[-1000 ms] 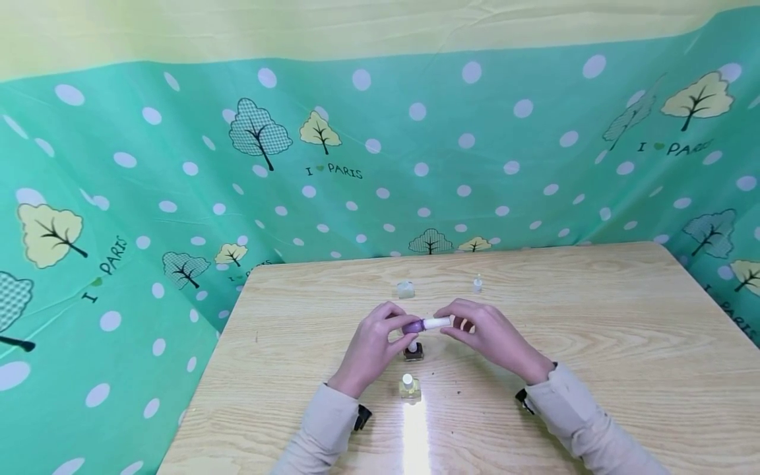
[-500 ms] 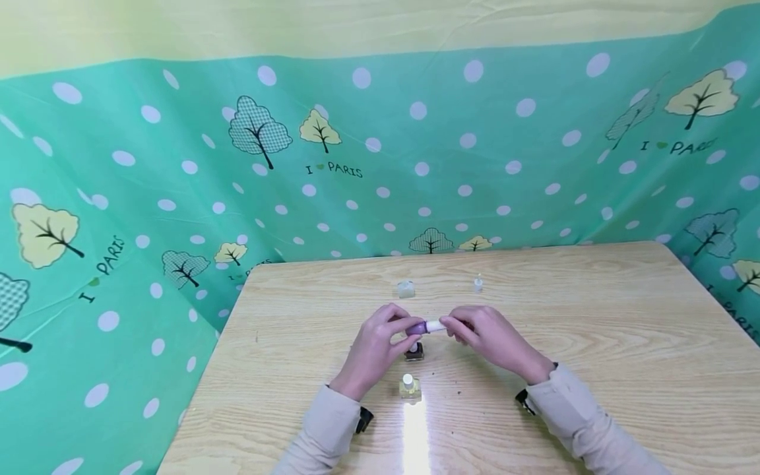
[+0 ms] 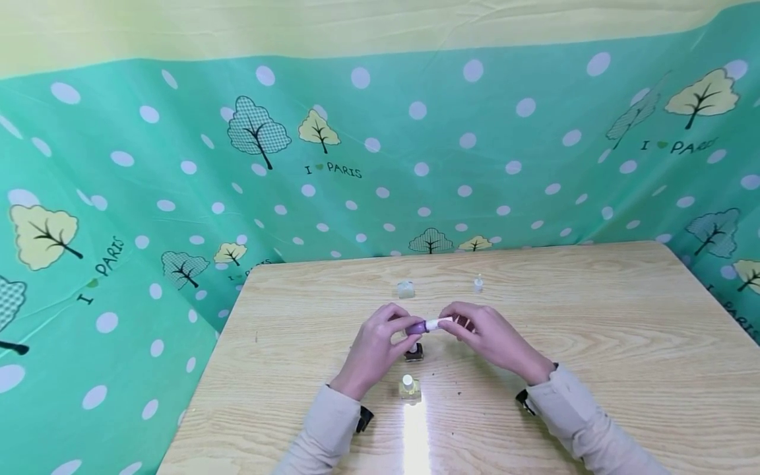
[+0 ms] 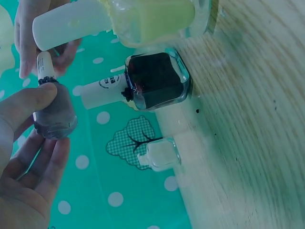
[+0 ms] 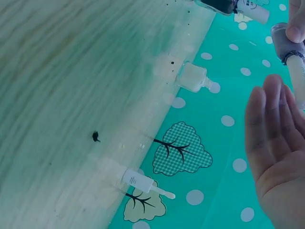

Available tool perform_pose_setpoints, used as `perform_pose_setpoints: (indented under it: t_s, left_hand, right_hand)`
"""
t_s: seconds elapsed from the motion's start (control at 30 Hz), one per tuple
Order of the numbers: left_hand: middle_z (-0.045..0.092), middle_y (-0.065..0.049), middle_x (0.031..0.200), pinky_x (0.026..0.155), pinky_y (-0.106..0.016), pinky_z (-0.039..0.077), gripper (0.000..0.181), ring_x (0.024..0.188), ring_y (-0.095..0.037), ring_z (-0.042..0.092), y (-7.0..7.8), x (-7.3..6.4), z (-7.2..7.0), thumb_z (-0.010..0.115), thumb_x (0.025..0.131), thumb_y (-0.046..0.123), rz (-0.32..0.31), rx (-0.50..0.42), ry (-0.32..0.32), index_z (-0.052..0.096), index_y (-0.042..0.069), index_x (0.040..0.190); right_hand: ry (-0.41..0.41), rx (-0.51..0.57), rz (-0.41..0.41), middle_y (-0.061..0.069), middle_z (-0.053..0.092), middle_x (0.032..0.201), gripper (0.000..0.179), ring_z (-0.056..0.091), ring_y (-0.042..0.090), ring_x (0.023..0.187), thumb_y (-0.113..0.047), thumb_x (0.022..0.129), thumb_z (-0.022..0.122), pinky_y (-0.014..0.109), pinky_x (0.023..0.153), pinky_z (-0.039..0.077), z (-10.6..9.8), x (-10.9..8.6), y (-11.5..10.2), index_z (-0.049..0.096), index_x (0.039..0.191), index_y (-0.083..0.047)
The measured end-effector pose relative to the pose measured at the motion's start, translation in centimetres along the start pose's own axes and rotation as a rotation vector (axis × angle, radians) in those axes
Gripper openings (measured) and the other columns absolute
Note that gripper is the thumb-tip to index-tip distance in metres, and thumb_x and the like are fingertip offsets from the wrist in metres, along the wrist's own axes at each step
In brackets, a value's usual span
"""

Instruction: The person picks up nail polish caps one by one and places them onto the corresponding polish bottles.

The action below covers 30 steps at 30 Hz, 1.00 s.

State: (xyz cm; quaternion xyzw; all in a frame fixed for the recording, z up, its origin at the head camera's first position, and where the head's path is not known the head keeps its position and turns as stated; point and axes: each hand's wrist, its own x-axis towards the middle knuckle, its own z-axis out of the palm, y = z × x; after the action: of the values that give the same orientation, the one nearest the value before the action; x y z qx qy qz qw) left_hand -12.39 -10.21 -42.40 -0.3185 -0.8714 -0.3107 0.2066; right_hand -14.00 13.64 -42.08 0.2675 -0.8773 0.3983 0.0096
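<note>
Over the middle of the table my left hand (image 3: 375, 343) holds a purple nail polish bottle (image 3: 417, 328) on its side, thumb on one face and fingertips on the other. Its white cap (image 3: 433, 324) points right, into my right hand (image 3: 488, 335), whose thumb and fingers pinch the cap. In the left wrist view the held bottle (image 4: 56, 114) looks greyish, with its cap still on. Just below the hands stands a dark nail polish bottle (image 3: 414, 353) with a white cap. Nearer to me is a yellow nail polish bottle (image 3: 410, 392), also capped.
Farther back on the wooden table (image 3: 309, 369) stands an uncapped clear bottle (image 3: 406, 290). Right of it a white cap (image 3: 477, 285) stands with its brush upward. Small dark specks (image 5: 95, 136) lie on the tabletop. A green patterned cloth (image 3: 380, 152) hangs behind the table.
My right hand's fingers have moved onto the cap and changed their hold round it. The purple bottle has shifted slightly right, and my left hand keeps its grip.
</note>
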Motion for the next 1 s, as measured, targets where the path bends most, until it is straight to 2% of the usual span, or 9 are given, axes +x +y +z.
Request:
perform_pose_setpoints:
  t_s: [0.1,0.2,0.3,0.47,0.6,0.87,1.0]
  left_hand:
    - [0.063,0.005,0.094,0.069,-0.017,0.052,0.02,0.084,-0.007,0.06,-0.02,0.1,-0.03,0.083,0.079,0.01,-0.006,0.009,0.003,0.078,0.011,0.099]
    - [0.063,0.005,0.094,0.069,-0.017,0.052,0.02,0.084,-0.007,0.06,0.01,0.16,-0.08,0.083,0.08,0.012,-0.016,0.015,0.0,0.078,0.011,0.099]
    - [0.063,0.005,0.095,0.07,-0.017,0.052,0.02,0.084,-0.008,0.06,0.1,0.2,-0.1,0.082,0.081,0.013,-0.025,0.015,-0.005,0.078,0.011,0.1]
    - [0.064,0.003,0.098,0.072,-0.016,0.053,0.019,0.085,-0.008,0.06,0.33,0.23,-0.09,0.08,0.083,0.012,-0.013,0.033,0.001,0.077,0.009,0.102]
    - [0.064,0.003,0.099,0.072,-0.013,0.053,0.019,0.085,-0.007,0.06,0.42,0.29,-0.04,0.08,0.083,0.011,0.0,0.042,0.009,0.077,0.009,0.101]
    - [0.065,0.005,0.097,0.072,-0.015,0.053,0.022,0.084,-0.007,0.059,0.36,0.31,0.13,0.082,0.08,0.011,-0.004,0.045,0.007,0.077,0.012,0.101]
    - [0.065,0.005,0.096,0.072,-0.016,0.053,0.021,0.084,-0.007,0.06,0.25,0.33,0.2,0.082,0.08,0.012,-0.002,0.051,0.008,0.078,0.012,0.101]
  right_hand:
    - [0.034,0.01,-0.072,-0.01,0.068,0.092,0.026,0.06,0.002,0.074,-0.03,0.093,0.07,0.021,0.067,0.056,-0.06,-0.1,0.0,0.068,0.114,-0.015]
    - [0.065,-0.007,-0.136,-0.009,0.069,0.097,0.025,0.061,0.0,0.077,-0.02,0.09,0.073,0.02,0.069,0.057,-0.08,-0.15,0.09,0.069,0.114,-0.014]
    - [0.088,-0.035,-0.157,-0.01,0.07,0.094,0.019,0.062,0.0,0.075,-0.017,0.09,0.073,0.019,0.068,0.057,-0.14,-0.19,0.06,0.071,0.108,-0.016]
    - [0.095,-0.086,-0.117,-0.015,0.065,0.078,0.009,0.054,-0.002,0.063,-0.027,0.093,0.069,0.019,0.057,0.05,-0.26,-0.15,-0.16,0.073,0.096,-0.02]
    - [0.066,-0.09,-0.053,-0.018,0.054,0.066,0.02,0.042,-0.001,0.053,-0.034,0.098,0.061,0.02,0.048,0.041,-0.26,-0.01,-0.19,0.069,0.082,-0.024]
    - [0.04,-0.066,-0.015,-0.009,0.058,0.064,0.028,0.04,0.0,0.051,-0.034,0.101,0.057,0.021,0.047,0.038,-0.18,0.15,0.01,0.063,0.075,-0.027]
    - [0.034,-0.059,0.004,-0.012,0.052,0.059,0.033,0.038,0.0,0.049,-0.036,0.102,0.055,0.021,0.046,0.036,-0.15,0.19,0.01,0.059,0.07,-0.027]
